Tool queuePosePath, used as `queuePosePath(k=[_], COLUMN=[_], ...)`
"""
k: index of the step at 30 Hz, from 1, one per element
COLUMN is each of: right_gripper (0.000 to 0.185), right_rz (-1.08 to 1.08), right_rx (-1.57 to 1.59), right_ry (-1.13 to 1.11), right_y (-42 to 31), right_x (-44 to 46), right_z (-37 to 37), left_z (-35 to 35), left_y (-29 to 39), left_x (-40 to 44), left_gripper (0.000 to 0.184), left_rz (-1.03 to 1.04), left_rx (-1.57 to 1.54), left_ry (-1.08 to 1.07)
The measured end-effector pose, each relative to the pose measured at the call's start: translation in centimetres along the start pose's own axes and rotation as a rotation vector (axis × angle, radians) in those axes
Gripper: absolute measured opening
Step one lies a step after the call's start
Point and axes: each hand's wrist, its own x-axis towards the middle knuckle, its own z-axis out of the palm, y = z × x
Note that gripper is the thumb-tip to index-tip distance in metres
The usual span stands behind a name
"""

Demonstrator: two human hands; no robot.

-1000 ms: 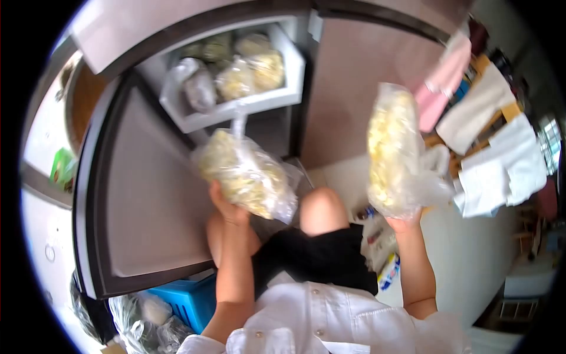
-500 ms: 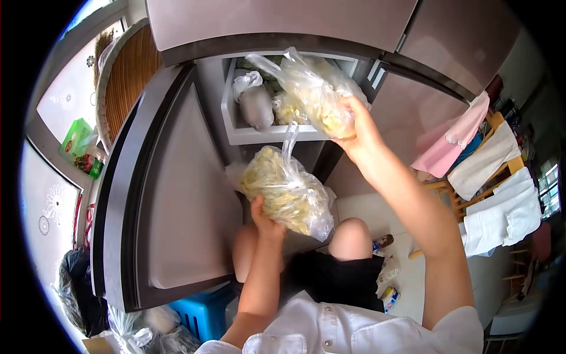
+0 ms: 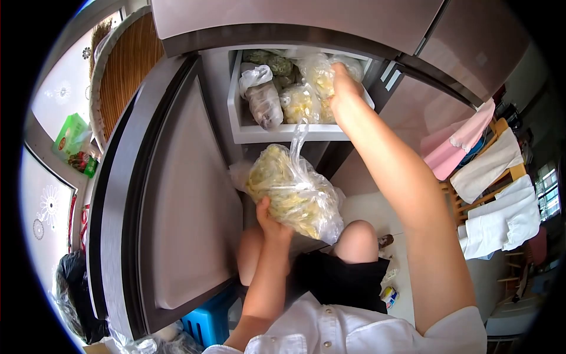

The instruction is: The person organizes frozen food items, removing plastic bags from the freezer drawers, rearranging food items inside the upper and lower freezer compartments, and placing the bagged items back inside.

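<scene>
My left hand (image 3: 274, 223) is closed on the underside of a large clear plastic bag (image 3: 295, 192) full of pale yellow-green pieces of food. The bag's twisted top sticks up towards the open freezer drawer (image 3: 289, 133). Inside the drawer, my right hand (image 3: 346, 85) grips the right side of another clear bag (image 3: 318, 72) of yellowish food. Most of its fingers are hidden behind the bag. To the left of that bag lie a smaller bag of yellow pieces (image 3: 298, 105), a wrapped brownish bundle (image 3: 264, 106) and a dark green bag (image 3: 265, 61).
The freezer door (image 3: 188, 194) stands wide open on the left, with a blue plastic stool (image 3: 206, 318) below it. Cloths (image 3: 498, 215) hang over wooden chairs at the right. A round woven tray (image 3: 127, 76) leans near the window.
My right hand has lowered its bag into the drawer, at the right side. The left hand still holds the large bag in nearly the same place.
</scene>
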Motion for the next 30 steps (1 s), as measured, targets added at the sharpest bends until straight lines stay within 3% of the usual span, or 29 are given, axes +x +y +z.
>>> queuePosePath(k=[1, 2, 7, 20, 27, 29, 30], right_gripper=[0.06, 0.077, 0.09, 0.063, 0.048, 0.044, 0.045], right_rz=[-0.012, -0.044, 0.046, 0.073, 0.169, 0.002, -0.112], right_rx=[-0.027, 0.047, 0.06, 0.131, -0.113, -0.305, -0.461], right_ry=[0.047, 0.012, 0.176, -0.014, -0.575, -0.578, -0.328], right_y=[0.0, 0.9, 1.5, 0.4, -0.7, -0.6, -0.8], right_x=[0.0, 1.9, 5.0, 7.7, 15.4, 17.3, 13.2], right_z=[0.7, 1.6, 6.3, 9.4, 5.7, 4.6, 4.3], left_z=[0.0, -0.1, 0.1, -0.1, -0.7, -1.0, -1.0], left_y=[0.0, 0.0, 0.0, 0.1, 0.5, 0.4, 0.4], left_x=[0.0, 0.0, 0.0, 0.0, -0.4, -0.2, 0.0], left_gripper=[0.072, 0.072, 0.073, 0.075, 0.072, 0.071, 0.07], left_rz=[-0.005, -0.007, -0.007, -0.007, -0.094, -0.083, -0.064], left_rx=[0.005, 0.01, 0.039, 0.059, -0.006, 0.0, 0.003], left_ry=[0.002, 0.004, 0.003, 0.019, 0.041, 0.015, 0.002])
